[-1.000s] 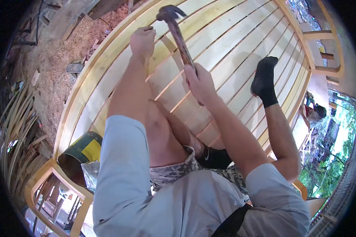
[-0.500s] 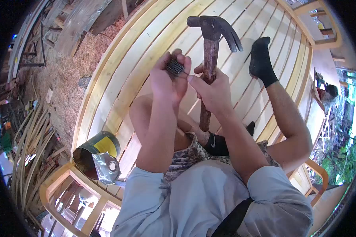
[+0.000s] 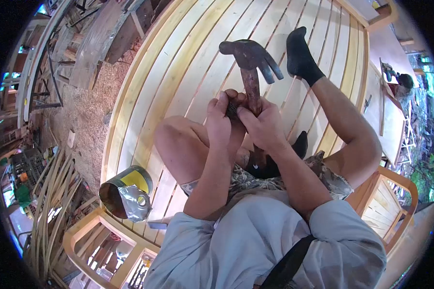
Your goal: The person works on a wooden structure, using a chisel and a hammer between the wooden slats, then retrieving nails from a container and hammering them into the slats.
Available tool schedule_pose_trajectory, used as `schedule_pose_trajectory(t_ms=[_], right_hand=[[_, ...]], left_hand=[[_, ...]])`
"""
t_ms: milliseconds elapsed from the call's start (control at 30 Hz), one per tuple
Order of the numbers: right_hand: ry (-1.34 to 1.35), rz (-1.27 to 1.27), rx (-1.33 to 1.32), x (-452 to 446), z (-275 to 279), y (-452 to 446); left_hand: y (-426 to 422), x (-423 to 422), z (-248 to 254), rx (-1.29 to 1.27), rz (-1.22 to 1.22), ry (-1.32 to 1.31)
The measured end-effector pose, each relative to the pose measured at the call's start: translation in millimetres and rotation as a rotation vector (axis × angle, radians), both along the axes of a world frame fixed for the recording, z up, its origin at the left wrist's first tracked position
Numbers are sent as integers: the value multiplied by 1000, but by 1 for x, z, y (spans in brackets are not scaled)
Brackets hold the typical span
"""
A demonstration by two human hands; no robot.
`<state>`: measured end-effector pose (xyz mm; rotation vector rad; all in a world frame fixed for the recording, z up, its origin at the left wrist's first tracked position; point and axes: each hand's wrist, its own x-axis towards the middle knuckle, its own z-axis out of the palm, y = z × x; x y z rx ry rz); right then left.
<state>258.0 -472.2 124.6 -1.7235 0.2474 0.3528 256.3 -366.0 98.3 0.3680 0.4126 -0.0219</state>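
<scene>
My left hand (image 3: 222,115) is curled around a bunch of thin dark nails (image 3: 233,110), held in front of my lap. Right beside it, my right hand (image 3: 265,123) grips the wooden handle of a claw hammer (image 3: 248,55). The hammer stands roughly upright, its dark metal head above both hands and its claw pointing right. The thumb and fingers of my right hand touch or nearly touch the nails. Beneath is a pale slatted wooden surface (image 3: 188,62), on which I sit.
An open green and yellow can (image 3: 137,179) lies on its side at the lower left, silver material at its mouth. Wooden frames (image 3: 77,233) border the slats. Thin wood strips (image 3: 48,207) lie on the left ground. Another person (image 3: 404,86) is at far right.
My left hand has come back from the slats to the right hand, first showing the nails in its palm, now curled around them. The hammer has moved in toward my lap.
</scene>
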Motion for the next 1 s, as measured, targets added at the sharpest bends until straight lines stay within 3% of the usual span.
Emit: schedule_pose_trajectory(t_ms=[167, 233, 367, 533, 633, 833, 1000], right_hand=[[-106, 2, -64, -10, -35, -13], [-104, 35, -127, -12, -41, -17], [-53, 31, -83, -16, -39, -22], [-11, -22, 56, -9, -46, -30], [-70, -34, -63, -6, -60, -40], [73, -169, -30, 0, -40, -46], [59, -173, -6, 0, -37, -48]], left_hand=[[-6, -7, -60, -125, -104, -79], [-10, -9, -85, -134, -39, 16], [-6, -4, -78, -15, -1, 270], [-15, 7, -80, 426, -141, 388], [-19, 0, -72, 472, -230, 297], [-21, -5, -71, 421, -360, 124], [-28, -5, -69, 485, -245, 113]])
